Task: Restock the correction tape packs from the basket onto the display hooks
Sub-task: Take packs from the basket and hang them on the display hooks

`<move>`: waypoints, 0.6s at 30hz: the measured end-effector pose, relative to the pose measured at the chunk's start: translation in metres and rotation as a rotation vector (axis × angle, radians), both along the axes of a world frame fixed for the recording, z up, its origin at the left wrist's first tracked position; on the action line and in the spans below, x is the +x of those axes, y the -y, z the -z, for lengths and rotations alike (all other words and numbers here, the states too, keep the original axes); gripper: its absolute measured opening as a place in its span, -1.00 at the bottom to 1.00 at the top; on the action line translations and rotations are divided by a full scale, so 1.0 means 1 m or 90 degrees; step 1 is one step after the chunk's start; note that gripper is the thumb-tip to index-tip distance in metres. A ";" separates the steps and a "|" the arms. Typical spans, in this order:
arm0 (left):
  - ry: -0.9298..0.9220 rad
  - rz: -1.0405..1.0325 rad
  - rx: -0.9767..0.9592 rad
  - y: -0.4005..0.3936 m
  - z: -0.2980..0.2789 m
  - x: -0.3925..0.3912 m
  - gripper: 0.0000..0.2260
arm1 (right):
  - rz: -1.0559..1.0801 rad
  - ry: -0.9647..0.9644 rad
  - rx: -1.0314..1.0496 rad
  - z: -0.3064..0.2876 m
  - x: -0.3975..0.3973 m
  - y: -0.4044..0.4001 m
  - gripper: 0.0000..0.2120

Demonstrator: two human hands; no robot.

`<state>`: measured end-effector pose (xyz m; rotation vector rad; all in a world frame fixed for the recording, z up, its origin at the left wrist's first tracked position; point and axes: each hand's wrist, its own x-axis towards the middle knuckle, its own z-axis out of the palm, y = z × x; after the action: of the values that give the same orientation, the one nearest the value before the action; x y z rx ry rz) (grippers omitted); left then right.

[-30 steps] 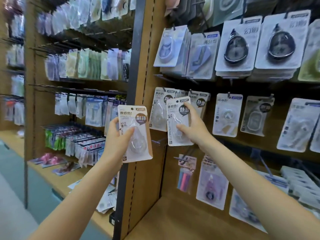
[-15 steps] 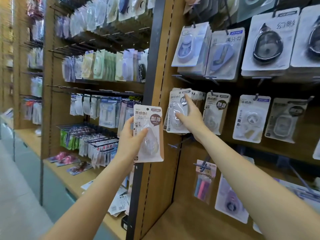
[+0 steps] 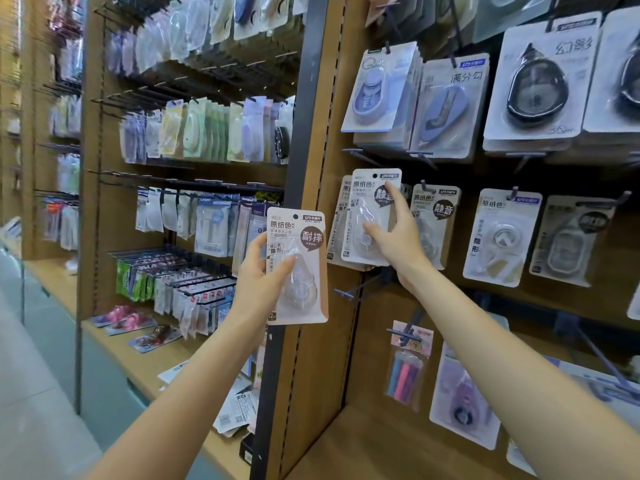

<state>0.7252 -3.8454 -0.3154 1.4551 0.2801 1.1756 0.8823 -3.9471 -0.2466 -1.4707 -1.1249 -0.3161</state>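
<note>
My left hand (image 3: pixel 258 282) grips a white card-backed correction tape pack (image 3: pixel 297 268) with a clear teardrop plastic blister, thumb curled across the blister and fingers hidden behind the card. It hangs in the air just left of the tan wooden pegboard panel (image 3: pixel 322 358). My right hand (image 3: pixel 398 237) pinches a second, matching white blister pack (image 3: pixel 372 216) against the panel, thumb on the glossy blister and index finger stretched up to the card's top edge; the other fingers are out of sight behind it. The pack's punched hole sits at the front of a stack of like packs (image 3: pixel 337 223); I cannot tell whether the hook passes through it. A bare dark metal hook (image 3: pixel 360 289) juts from the panel just below my right wrist. Right of the held pack hang more white carded packs (image 3: pixel 434 223). Left of the panel, blurred rows of pastel packets (image 3: pixel 204 133) hang above a wooden ledge (image 3: pixel 138 358).
</note>
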 end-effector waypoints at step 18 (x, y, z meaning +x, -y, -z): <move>-0.008 0.072 -0.015 0.030 -0.003 0.045 -0.66 | 0.012 0.015 -0.008 0.029 0.013 0.049 -0.35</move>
<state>0.7700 -3.8754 -0.3123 1.4397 0.2170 1.0698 0.8952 -3.9964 -0.2753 -1.4932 -1.1342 -0.3398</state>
